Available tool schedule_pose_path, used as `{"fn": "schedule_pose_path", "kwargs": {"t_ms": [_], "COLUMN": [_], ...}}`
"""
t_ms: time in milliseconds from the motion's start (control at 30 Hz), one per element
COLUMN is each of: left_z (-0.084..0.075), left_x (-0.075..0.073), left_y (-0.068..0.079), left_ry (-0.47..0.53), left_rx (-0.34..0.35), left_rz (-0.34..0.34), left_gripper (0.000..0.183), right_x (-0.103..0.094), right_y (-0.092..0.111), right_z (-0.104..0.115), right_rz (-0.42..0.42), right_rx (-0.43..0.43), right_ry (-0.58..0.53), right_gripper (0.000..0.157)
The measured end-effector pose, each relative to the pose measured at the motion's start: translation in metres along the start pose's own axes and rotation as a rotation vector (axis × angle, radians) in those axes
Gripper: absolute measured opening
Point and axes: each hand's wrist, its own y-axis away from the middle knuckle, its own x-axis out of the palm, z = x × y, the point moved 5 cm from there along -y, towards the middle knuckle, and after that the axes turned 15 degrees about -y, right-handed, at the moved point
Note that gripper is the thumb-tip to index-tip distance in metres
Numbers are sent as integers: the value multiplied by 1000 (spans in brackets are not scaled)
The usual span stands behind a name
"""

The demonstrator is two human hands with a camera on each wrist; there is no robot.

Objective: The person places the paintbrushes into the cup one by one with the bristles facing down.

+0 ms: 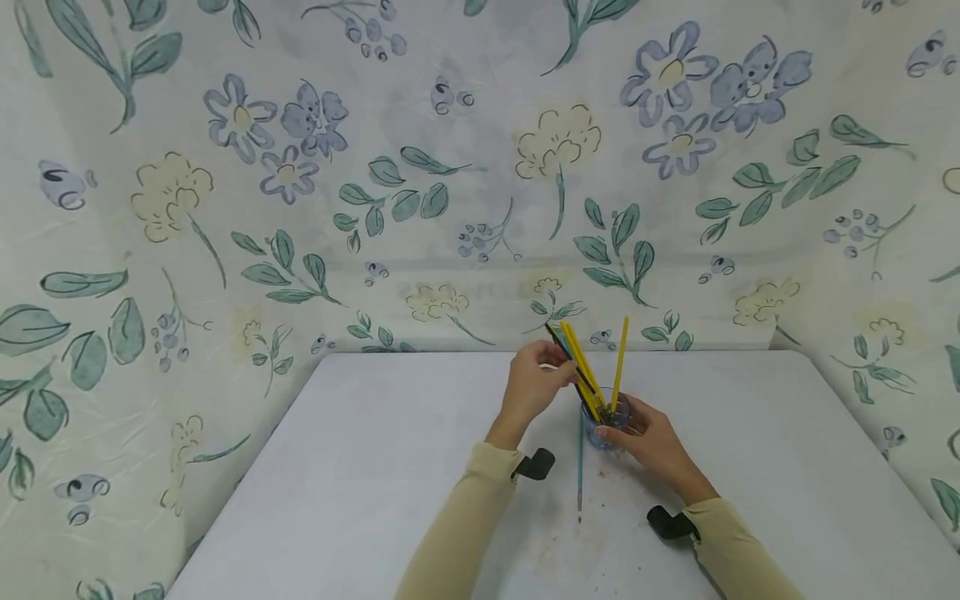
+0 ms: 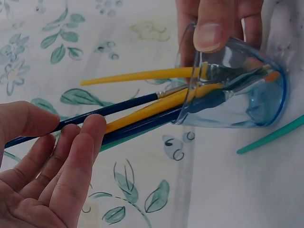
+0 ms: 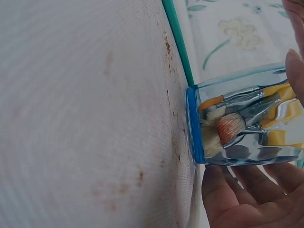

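Observation:
A clear bluish glass [image 1: 596,438] stands on the white table with several paintbrushes in it, bristles down. My right hand [image 1: 660,442] holds the glass round its side, thumb at the front. My left hand [image 1: 531,385] is above the rim on the left, pinching the handle of a dark blue paintbrush [image 2: 111,109] between thumb and fingers. That brush's metal end reaches the glass's mouth. Yellow brushes [image 2: 137,76] and other dark handles lean out beside it. Through the glass wall, a brush with reddish bristles [image 3: 231,127] shows in the right wrist view.
A teal paintbrush [image 1: 580,471] lies on the table just in front of the glass, its tip toward me. Brownish smudges [image 1: 558,546] mark the white tabletop [image 1: 360,483] nearby. Behind the table hangs a floral cloth [image 1: 465,208].

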Motion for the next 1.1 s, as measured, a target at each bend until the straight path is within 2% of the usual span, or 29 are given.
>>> {"fn": "schedule_pose_path", "kwargs": {"t_ms": [267, 1100], "left_z": [0, 16], "left_x": [1, 2], "left_y": [3, 10], "left_ry": [-17, -50], "left_rx": [9, -68], "left_rz": [14, 40], "left_gripper": [18, 17], "right_x": [-1, 0], "right_y": [1, 1], "right_z": [4, 1], "right_rz": [-3, -11], "right_rx": [6, 46], "right_ry": [3, 1], "right_gripper": [84, 85]}}
